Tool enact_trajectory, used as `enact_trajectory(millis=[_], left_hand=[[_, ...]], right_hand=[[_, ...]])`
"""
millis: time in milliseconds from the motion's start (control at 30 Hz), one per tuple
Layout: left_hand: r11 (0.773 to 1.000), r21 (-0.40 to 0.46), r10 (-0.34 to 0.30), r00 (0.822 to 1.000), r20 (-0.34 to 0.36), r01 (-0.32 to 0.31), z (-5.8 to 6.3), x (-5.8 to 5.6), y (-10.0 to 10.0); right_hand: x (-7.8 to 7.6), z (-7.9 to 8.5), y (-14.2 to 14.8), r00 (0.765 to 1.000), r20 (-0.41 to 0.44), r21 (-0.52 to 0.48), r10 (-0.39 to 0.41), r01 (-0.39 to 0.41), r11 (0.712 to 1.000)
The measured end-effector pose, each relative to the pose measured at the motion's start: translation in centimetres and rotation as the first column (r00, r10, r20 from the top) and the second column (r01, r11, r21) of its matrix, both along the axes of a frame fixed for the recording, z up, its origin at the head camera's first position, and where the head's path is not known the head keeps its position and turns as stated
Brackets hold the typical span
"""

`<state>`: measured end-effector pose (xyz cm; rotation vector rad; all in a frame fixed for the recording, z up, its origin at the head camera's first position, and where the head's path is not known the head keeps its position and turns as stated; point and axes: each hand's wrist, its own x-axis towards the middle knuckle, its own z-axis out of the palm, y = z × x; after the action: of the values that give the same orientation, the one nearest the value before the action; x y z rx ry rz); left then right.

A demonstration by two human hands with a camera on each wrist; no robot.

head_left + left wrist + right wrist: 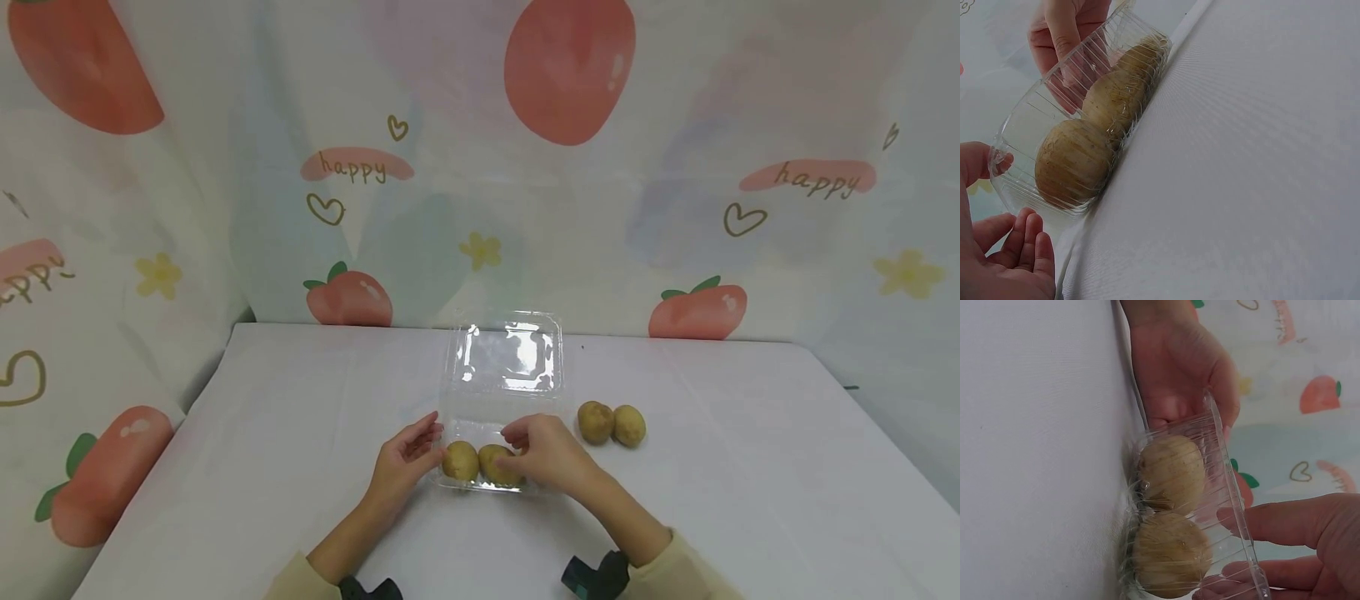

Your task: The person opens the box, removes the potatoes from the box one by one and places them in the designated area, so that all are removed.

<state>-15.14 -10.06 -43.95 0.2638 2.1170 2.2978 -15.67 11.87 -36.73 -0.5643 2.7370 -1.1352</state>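
A clear plastic clamshell box (pixel 480 487) lies with its lid (pixel 502 358) folded back. Potatoes sit in its base: a left potato (pixel 460 461), a middle potato (pixel 495 461), and a further potato (pixel 1141 57) at the right end in the left wrist view. My left hand (pixel 405 458) holds the box's left side, thumb over the rim and fingers outside by the wall. Over the base, my right hand (pixel 551 450) has its thumb and fingers spread. In the right wrist view, its thumb (pixel 1272 520) is seen beside the wall, apart from the nearest potato (pixel 1172 555).
Two loose potatoes, one (pixel 596 422) touching the other (pixel 629 426), lie right of the box. A white cloth (pixel 720 467) covers the table. Behind stands a printed curtain (pixel 570 217).
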Motion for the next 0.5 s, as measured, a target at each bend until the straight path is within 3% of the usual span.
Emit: enact_trajectory(millis=[300, 500], left_hand=[[1.0, 0.001, 0.006, 1.0, 0.001, -0.006, -0.1, -0.1, 0.0], [1.0, -0.008, 0.009, 1.0, -0.006, -0.009, -0.2, -0.1, 0.1]], right_hand=[[-0.1, -0.4, -0.6, 1.0, -0.006, 0.029, 0.021, -0.021, 0.999], [0.1, -0.7, -1.4, 0.999, -0.041, 0.094, -0.018, 0.022, 0.995]])
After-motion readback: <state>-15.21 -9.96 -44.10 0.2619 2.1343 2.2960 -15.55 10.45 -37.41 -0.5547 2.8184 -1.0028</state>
